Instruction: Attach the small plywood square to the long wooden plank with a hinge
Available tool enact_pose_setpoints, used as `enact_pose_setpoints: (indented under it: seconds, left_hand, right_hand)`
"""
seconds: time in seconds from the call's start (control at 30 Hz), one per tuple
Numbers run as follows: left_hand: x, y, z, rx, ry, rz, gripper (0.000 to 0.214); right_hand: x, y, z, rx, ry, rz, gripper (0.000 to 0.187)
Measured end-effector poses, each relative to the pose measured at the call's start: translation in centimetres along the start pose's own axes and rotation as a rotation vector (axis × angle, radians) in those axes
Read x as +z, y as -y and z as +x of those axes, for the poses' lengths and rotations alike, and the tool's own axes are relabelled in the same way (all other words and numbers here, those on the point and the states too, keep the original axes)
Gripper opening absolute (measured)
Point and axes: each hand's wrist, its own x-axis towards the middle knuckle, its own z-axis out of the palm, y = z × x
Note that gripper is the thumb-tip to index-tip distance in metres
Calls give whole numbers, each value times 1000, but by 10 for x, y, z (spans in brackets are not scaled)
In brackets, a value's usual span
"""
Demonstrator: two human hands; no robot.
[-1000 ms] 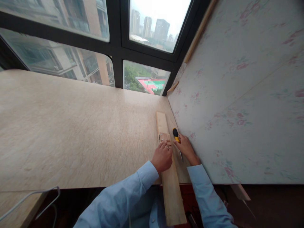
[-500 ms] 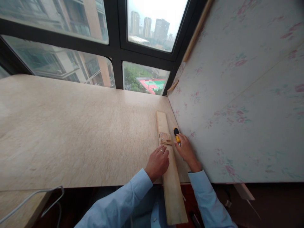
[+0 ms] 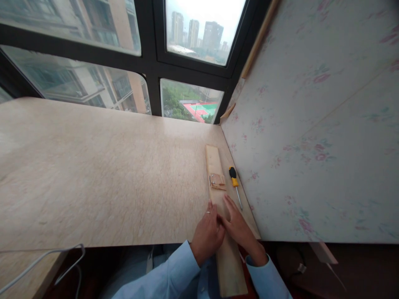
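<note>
A long wooden board (image 3: 230, 265) lies lengthwise before me, its near end sticking out over the sill's front edge. On it sits a small wooden piece (image 3: 218, 181) with a metal latch or screws at its left side. My left hand (image 3: 208, 234) rests on the board's left side, fingers curled together; whatever they may hold is hidden. My right hand (image 3: 239, 227) lies over the right side of the board with its fingers stretched out, its thumb side touching the left hand. A yellow-and-black screwdriver (image 3: 235, 182) lies beside the board, apart from both hands.
The stone-patterned sill (image 3: 109, 178) stretches to the left under a dark window frame (image 3: 149, 62). Close on the right stands a wall with floral paper (image 3: 311, 124). A white cable (image 3: 43, 255) hangs at the lower left.
My right hand has let go of the screwdriver, leaving it by the wall, and has moved left and nearer me onto the board. My left hand has drawn slightly nearer me.
</note>
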Motion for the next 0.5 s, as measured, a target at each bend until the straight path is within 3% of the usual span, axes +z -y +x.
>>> enact_pose_setpoints:
  seconds: [0.17, 0.37, 0.5]
  left_hand:
    - [15, 2, 7, 43, -28, -92, 74]
    - [11, -3, 37, -27, -1, -184, 81]
    - [10, -3, 48, 13, 0, -171, 79]
  right_hand:
    - [-1, -4, 3, 14, -3, 19, 68]
    - [-9, -15, 30, 4, 12, 0, 69]
    - [-13, -24, 42, -2, -13, -10, 68]
